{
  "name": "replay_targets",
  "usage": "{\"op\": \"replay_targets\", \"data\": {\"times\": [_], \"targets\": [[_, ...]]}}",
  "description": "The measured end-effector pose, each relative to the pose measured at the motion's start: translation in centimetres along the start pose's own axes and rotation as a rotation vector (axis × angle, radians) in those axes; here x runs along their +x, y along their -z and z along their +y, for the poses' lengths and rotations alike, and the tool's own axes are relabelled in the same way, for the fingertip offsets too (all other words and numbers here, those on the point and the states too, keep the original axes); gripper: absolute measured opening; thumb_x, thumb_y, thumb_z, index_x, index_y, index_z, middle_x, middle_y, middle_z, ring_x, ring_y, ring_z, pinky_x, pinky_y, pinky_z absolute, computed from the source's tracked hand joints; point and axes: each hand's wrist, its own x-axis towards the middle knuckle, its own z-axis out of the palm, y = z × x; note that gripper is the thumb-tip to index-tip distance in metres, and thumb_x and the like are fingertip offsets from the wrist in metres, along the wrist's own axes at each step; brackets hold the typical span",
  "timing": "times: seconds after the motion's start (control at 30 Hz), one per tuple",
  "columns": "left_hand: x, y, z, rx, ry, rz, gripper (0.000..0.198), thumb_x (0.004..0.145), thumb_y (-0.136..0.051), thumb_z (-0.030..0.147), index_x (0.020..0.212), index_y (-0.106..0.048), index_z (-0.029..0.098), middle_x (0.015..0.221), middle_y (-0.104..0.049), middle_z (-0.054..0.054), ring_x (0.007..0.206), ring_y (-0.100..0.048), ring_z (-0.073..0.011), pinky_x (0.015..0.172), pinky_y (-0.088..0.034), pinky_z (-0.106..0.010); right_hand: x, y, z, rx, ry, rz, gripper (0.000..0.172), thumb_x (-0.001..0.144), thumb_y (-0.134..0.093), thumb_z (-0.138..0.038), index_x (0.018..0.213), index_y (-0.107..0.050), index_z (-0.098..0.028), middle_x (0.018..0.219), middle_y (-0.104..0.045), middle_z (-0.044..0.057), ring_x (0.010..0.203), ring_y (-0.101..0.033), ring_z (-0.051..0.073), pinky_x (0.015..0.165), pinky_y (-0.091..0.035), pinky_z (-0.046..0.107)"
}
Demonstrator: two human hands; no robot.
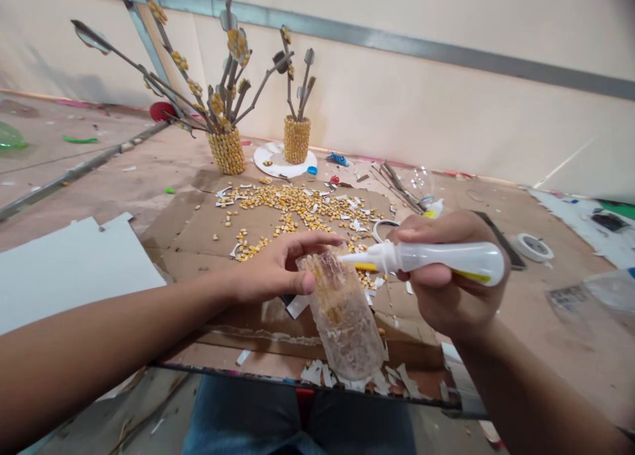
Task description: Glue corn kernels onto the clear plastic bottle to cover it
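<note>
My left hand [278,263] grips the far end of a clear plastic cup [347,336], which lies tilted over the front of the cardboard. Dried clear residue covers much of the cup's wall. In my right hand [451,276] is a white glue bottle [446,260] with a yellow label, held sideways. Its nozzle points left and meets the cup near the end that my left fingers hold; whether glue is coming out I cannot tell. Loose corn kernels [297,204] lie spread on the cardboard [173,223] beyond my hands.
Two corn-covered pots [225,152] with twigs stand at the back, the smaller pot [297,141] on a white disc [262,156]. A tape roll [533,248] lies right, white board [64,270] left. Paper scraps [317,373] litter the table's front edge; twigs [401,189] lie behind.
</note>
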Motion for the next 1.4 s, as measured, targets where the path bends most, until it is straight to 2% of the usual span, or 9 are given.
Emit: {"op": "replay_targets", "data": {"times": [0.13,0.27,0.5,0.73,0.9,1.17,1.4], "targets": [[-0.1,-0.3,0.1,-0.015,-0.027,-0.003,0.078,0.073,-0.092,0.064,0.139,-0.074,0.026,0.143,-0.071,-0.013,0.132,-0.067,-0.0334,0.110,-0.051,-0.041,0.9,0.5,-0.3,0.000,0.065,-0.131,0.027,0.091,-0.085,-0.030,0.116,-0.080,-0.025,0.085,-0.071,0.004,0.069,-0.065,0.018,0.059,-0.052,0.034],[-0.1,-0.4,0.0,-0.045,-0.058,0.000,0.076,0.077,-0.089,0.064,0.139,-0.075,0.023,0.138,-0.074,-0.015,0.127,-0.070,-0.0339,0.108,-0.052,-0.044,1.4,1.1,-0.6,-0.009,0.052,-0.264,0.026,0.095,-0.081,-0.030,0.120,-0.078,-0.025,0.079,-0.072,0.003,0.064,-0.064,0.017,0.058,-0.053,0.033],[-0.2,-0.5,0.0,-0.073,-0.047,-0.004,0.079,0.074,-0.090,0.065,0.138,-0.075,0.021,0.125,-0.078,-0.014,0.117,-0.073,-0.0318,0.102,-0.055,-0.040,1.5,1.6,-1.3,-0.003,-0.009,-0.315,0.027,0.093,-0.082,-0.031,0.118,-0.079,-0.025,0.079,-0.072,0.003,0.063,-0.064,0.018,0.054,-0.051,0.031],[-0.2,-0.4,-0.1,-0.059,-0.070,0.009,0.076,0.075,-0.089,0.066,0.136,-0.076,0.022,0.135,-0.074,-0.015,0.120,-0.072,-0.0317,0.103,-0.054,-0.040,2.1,1.8,-1.9,-0.054,-0.005,-0.362,0.027,0.091,-0.083,-0.028,0.118,-0.080,-0.028,0.082,-0.077,0.004,0.067,-0.069,0.020,0.058,-0.056,0.034],[-0.2,-0.5,0.0,-0.068,-0.070,-0.003,0.078,0.076,-0.088,0.068,0.137,-0.075,0.021,0.120,-0.079,-0.015,0.112,-0.074,-0.0302,0.103,-0.054,-0.041,2.4,2.4,-2.7,-0.039,-0.054,-0.446,0.030,0.089,-0.085,-0.025,0.119,-0.081,-0.028,0.086,-0.079,0.006,0.068,-0.071,0.021,0.056,-0.057,0.033],[-0.2,0.1,-0.7,-0.028,-0.094,0.009,0.074,0.079,-0.086,0.066,0.140,-0.074,0.025,0.141,-0.072,-0.015,0.128,-0.068,-0.0316,0.106,-0.053,-0.040,2.4,2.2,-2.0,-0.099,0.004,-0.375,0.039,0.088,-0.082,-0.014,0.125,-0.081,-0.029,0.095,-0.083,0.006,0.080,-0.075,0.022,0.068,-0.062,0.036],[-0.1,0.1,-0.7,-0.062,-0.107,-0.006,0.073,0.079,-0.088,0.063,0.139,-0.074,0.024,0.139,-0.073,-0.016,0.124,-0.071,-0.0324,0.104,-0.055,-0.041,2.3,2.2,-1.9,-0.081,-0.025,-0.344,0.031,0.091,-0.084,-0.025,0.122,-0.083,-0.027,0.095,-0.082,0.007,0.081,-0.075,0.021,0.070,-0.060,0.034]]}}
